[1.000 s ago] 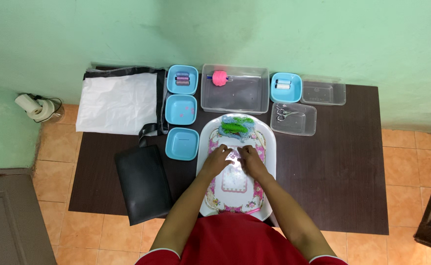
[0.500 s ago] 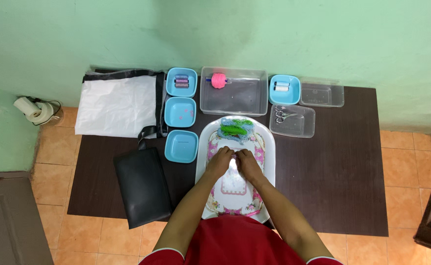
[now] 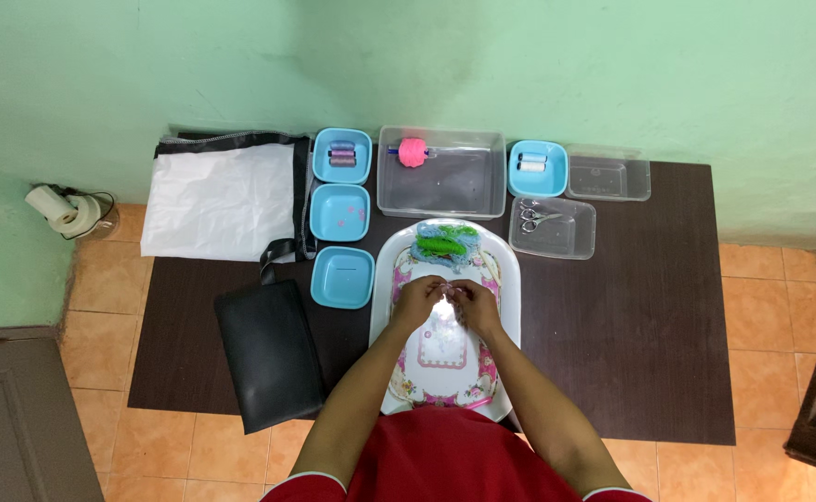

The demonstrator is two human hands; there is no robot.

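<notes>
Something very small, too small to be identified, is pinched between the fingertips of the left hand (image 3: 417, 302) and the right hand (image 3: 476, 305), which are brought together over the floral tray (image 3: 402, 372). Both sets of fingers are curled inward in a fine pinch; what exactly is gripped cannot be told. The floral tray is set inside a white oval basin (image 3: 510, 279) at the near-middle of the dark tabletop (image 3: 640, 316). A bundle of green and blue yarn (image 3: 444, 244) is laid at the far end of the tray. The handwork is judged to be at an early stage: no finished piece is seen on the tray, and the yarn bundle appears largely unused.

Along the far edge, a large clear tub (image 3: 445, 191) is seen holding a pink yarn ball (image 3: 412, 151). To its left, three blue dishes are lined up: the farthest blue dish (image 3: 341, 155) holds thread spools, the other two look nearly bare. To the right, another blue dish (image 3: 538, 167) holds pale spools, a clear box (image 3: 554, 228) holds scissors (image 3: 530, 217), and a second clear box (image 3: 610, 178) appears bare. A white bag (image 3: 222, 200) and a black pouch (image 3: 268, 353) are laid at the left side.
</notes>
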